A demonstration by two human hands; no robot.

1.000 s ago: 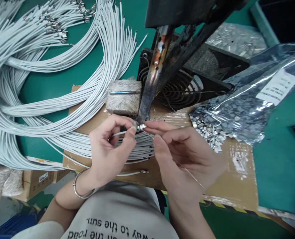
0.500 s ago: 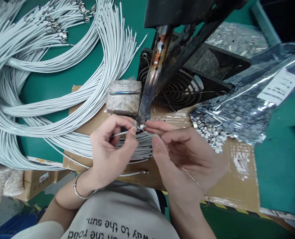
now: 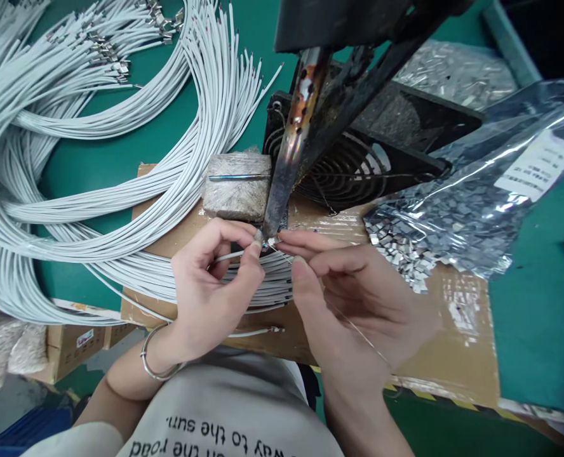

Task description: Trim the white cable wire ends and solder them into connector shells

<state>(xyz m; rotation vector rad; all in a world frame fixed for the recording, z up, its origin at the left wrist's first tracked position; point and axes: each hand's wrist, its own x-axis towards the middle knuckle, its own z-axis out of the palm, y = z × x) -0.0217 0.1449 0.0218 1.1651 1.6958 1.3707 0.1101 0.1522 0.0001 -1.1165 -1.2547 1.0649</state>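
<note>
My left hand [image 3: 218, 292] is closed in a pinch on a white cable [image 3: 229, 256], close to the cable's end. A small metal terminal [image 3: 272, 242] shows at that end, just below the tip of the soldering iron [image 3: 282, 171]. Between thumb and fingers of my right hand [image 3: 349, 304] runs a thin solder wire [image 3: 365, 340], its front end reaching toward the terminal. The right forefinger is right beside the terminal; whether it touches is too small to tell. Under both hands lies a bundle of white cables [image 3: 275, 279].
A wire-wrapped block [image 3: 237, 197] stands left of the iron, a black fan [image 3: 349, 171] behind it. Metal pieces spill from a plastic bag [image 3: 477, 209] on the right. Large cable coils [image 3: 96, 244] cover the left. Cardboard [image 3: 453, 355] lies on the green table [image 3: 539, 304].
Both hands, the cable and the soldering iron stay practically where they were. The view has shifted very slightly.
</note>
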